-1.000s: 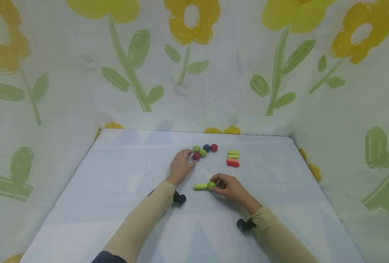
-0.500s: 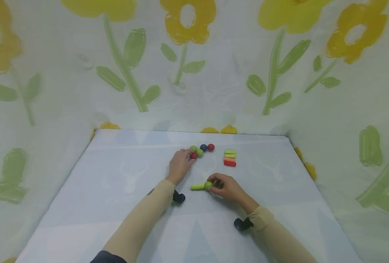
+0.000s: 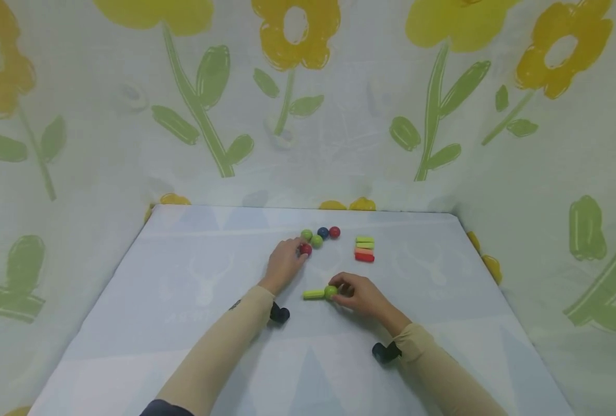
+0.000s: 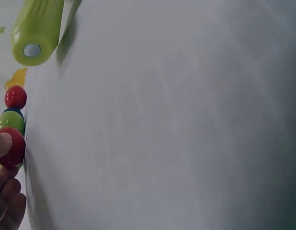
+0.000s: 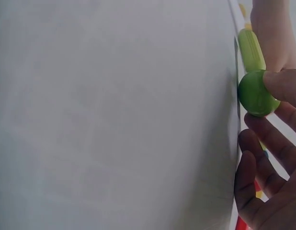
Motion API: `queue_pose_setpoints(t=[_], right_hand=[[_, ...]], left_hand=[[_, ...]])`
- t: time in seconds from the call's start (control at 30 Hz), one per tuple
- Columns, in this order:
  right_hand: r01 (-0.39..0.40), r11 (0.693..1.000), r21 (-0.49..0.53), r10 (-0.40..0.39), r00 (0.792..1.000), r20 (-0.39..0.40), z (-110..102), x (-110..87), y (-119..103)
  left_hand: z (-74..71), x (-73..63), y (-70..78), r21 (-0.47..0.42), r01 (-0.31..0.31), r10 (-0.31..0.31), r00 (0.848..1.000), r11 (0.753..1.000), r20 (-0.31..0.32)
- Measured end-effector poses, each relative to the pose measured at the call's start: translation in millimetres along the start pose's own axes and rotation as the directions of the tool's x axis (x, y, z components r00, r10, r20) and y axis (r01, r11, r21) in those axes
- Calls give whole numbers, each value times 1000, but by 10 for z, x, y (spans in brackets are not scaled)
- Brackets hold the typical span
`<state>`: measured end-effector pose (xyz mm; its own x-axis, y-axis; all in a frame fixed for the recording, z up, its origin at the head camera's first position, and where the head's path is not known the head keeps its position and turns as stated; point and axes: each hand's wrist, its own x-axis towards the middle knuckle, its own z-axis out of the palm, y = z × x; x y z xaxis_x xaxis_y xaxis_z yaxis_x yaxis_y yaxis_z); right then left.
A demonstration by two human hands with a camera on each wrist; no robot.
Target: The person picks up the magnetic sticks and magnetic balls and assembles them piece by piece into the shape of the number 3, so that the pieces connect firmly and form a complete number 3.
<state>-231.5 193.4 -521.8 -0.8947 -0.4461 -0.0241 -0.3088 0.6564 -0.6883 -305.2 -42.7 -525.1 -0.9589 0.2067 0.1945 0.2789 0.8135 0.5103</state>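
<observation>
My left hand (image 3: 285, 264) pinches a red ball (image 3: 305, 249) between thumb and fingers, at the near side of a small group of balls. In the left wrist view the thumb presses on that red ball (image 4: 15, 149). With thumb and fingertips, my right hand (image 3: 361, 296) holds a green ball (image 3: 331, 292) at the end of a light green stick (image 3: 313, 294) lying on the table. The right wrist view shows the green ball (image 5: 253, 93) against the end of the stick (image 5: 251, 50); whether they are joined, I cannot tell.
Beyond my left hand lie two green balls (image 3: 316, 241), a blue ball (image 3: 323, 233) and another red ball (image 3: 334, 232). Right of them, yellow-green sticks (image 3: 364, 240), an orange stick (image 3: 364, 251) and a red stick (image 3: 364, 258) lie side by side. Flower-printed curtains surround the white table (image 3: 183, 323).
The red ball in my left hand has shifted slightly toward me, away from the green balls. My right hand keeps its grip on the green ball. The head view has turned slightly.
</observation>
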Motion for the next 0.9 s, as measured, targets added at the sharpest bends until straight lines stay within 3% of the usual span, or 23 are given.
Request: queue_pose_setpoints(t=[0.27,0.47,0.9], right_hand=[[-20,1000,-21,20,1000,-6,5,14,17],[-25,1000,-7,25,1000,-15,-9,6,4],[-51,999,1,51,999,-12,7,14,-18]], left_hand=[[-52,-63,-43,13,-65,64,996,998,59],[-126,-125,-42,-5,-47,47,989,999,139],[-213,-338,-140,-8,-66,67,972,998,226]])
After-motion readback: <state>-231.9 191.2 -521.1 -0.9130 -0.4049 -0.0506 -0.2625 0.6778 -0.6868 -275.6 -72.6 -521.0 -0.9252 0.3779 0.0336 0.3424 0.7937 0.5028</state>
